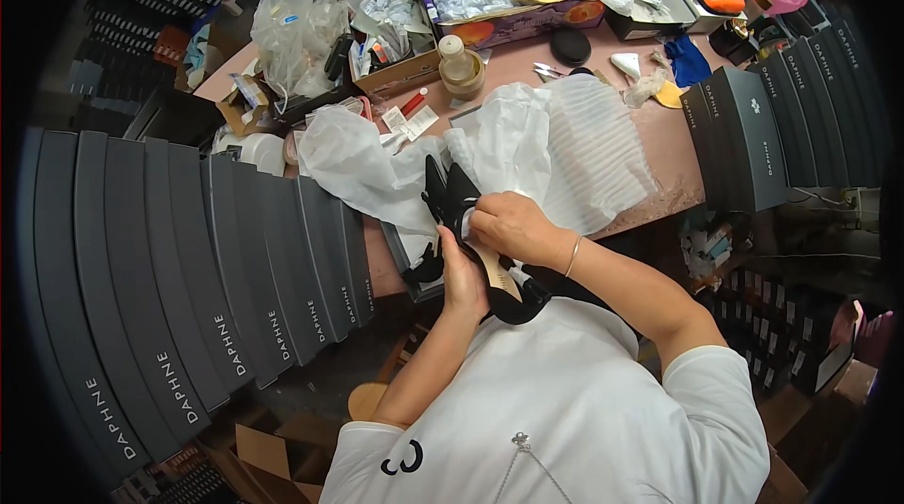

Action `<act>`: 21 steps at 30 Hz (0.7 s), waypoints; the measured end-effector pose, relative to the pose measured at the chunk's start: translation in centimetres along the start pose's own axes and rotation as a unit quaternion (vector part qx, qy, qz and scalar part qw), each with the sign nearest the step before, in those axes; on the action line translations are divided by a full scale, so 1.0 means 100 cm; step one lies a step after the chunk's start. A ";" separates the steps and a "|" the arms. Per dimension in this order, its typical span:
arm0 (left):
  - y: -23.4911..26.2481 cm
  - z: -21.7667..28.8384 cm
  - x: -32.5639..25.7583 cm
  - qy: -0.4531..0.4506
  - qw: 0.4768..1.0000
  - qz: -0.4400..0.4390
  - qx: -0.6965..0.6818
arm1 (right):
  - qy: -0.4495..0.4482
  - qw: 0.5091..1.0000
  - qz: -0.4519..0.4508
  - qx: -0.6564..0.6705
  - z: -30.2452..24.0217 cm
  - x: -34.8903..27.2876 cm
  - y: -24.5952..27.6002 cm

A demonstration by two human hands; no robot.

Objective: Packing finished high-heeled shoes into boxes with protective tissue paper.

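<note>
A black pointed shoe [514,308] with a pale insole is in my left hand [463,280], its toe aimed away from me and its heel toward my body. My right hand [513,224] is closed at the shoe's opening, with a bit of white paper [467,221] showing at the fingertips. Close along the left of this shoe is a second black pointed toe [433,180]; whether my left hand also holds it I cannot tell. Beneath them, an open grey shoebox [399,242] is partly hidden by white tissue paper [363,165] and my hands.
Dark shoeboxes [226,259] stand in a long row at left, and more [734,137] at right. Ribbed white wrapping [603,151] covers part of the pink table [680,160]. Behind are a bottle [460,66], a round black tin [570,47] and a carton of crumpled paper [574,14].
</note>
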State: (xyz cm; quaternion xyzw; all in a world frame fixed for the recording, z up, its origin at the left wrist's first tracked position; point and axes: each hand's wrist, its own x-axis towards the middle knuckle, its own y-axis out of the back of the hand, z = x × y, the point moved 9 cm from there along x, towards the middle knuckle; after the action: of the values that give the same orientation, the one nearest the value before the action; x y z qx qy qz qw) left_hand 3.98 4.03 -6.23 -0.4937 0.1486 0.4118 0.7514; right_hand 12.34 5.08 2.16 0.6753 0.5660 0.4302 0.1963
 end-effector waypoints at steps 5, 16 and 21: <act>0.029 0.021 0.024 -0.023 0.997 0.048 -0.059 | -0.126 0.982 0.068 0.121 0.031 -0.030 0.046; -0.003 0.001 0.016 -0.010 0.991 0.088 -0.096 | 0.021 0.993 -0.011 -0.111 0.033 0.005 -0.017; -0.013 -0.012 0.018 0.032 0.997 0.027 -0.064 | 0.066 0.988 -0.030 -0.135 0.026 -0.007 -0.009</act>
State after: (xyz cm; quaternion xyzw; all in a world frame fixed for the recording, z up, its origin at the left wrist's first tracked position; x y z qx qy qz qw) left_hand 6.27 3.65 -7.09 -0.5498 0.1591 0.4247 0.7015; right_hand 13.95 5.27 -0.18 0.5958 0.5343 0.5401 0.2605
